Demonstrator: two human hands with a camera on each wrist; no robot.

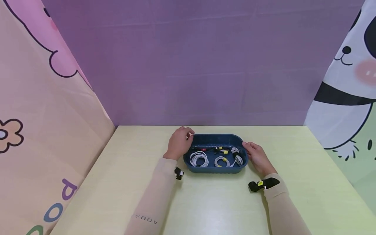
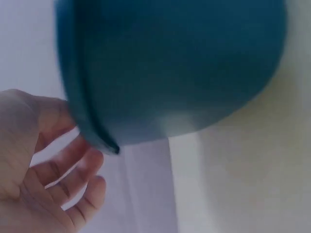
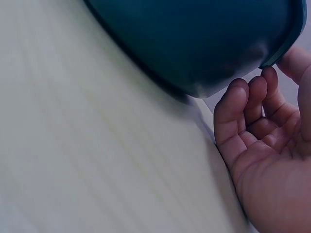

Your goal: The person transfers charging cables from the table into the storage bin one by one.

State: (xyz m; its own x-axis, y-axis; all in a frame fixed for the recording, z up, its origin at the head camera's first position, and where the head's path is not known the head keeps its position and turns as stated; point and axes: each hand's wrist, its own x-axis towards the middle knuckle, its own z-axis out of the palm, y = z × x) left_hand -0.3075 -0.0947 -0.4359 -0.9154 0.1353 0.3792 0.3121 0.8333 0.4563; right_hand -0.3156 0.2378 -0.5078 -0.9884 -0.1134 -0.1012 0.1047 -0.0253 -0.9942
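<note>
A dark blue oval tray (image 1: 215, 139) sits on the pale yellow table (image 1: 211, 202) and holds several coiled white cables (image 1: 199, 159) with yellow and red tags. My left hand (image 1: 180, 142) is at the tray's far left corner. The tray's rim (image 2: 87, 126) runs between its thumb and its curled fingers (image 2: 80, 167). My right hand (image 1: 256, 156) is at the tray's right end. Its curled fingertips (image 3: 245, 94) lie under the rim (image 3: 286, 46), with the thumb on the other side. Both wrist views are blurred.
A purple wall (image 1: 199, 65) rises behind the table, with patterned cloth panels on the left (image 1: 44, 130) and right (image 1: 346, 98). Small black cameras are strapped to both wrists (image 1: 178, 173) (image 1: 262, 184). Bare table lies in front of and beside the tray.
</note>
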